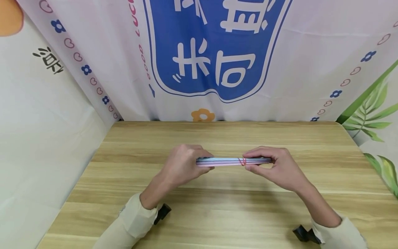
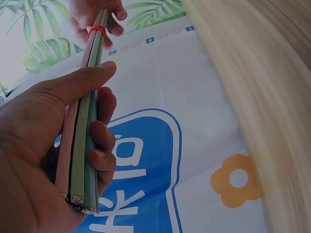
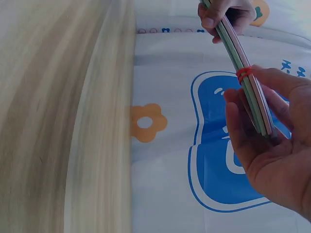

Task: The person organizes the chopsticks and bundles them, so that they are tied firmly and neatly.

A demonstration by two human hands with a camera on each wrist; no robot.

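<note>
A bundle of long, thin pastel sticks (image 1: pixel 224 161) in pink, green and blue lies level between both hands above the table. My left hand (image 1: pixel 181 163) grips one end, thumb on one side and fingers curled round the other; the cut stick ends show near the palm in the left wrist view. Toward the other end, a red rubber band (image 3: pixel 244 74) is wound around the bundle. Thumb and fingers of my right hand (image 1: pixel 281 169) hold the bundle beside that band, with a fingertip at the band in the right wrist view. The sticks' exact kind cannot be told.
The wood-grain table (image 1: pixel 199 218) extends beneath both hands. Behind its far edge hangs a white cloth (image 1: pixel 295 76) with a blue printed sign and flowers. Pale walls stand at the left and right, the right one printed with green leaves (image 1: pixel 373 114).
</note>
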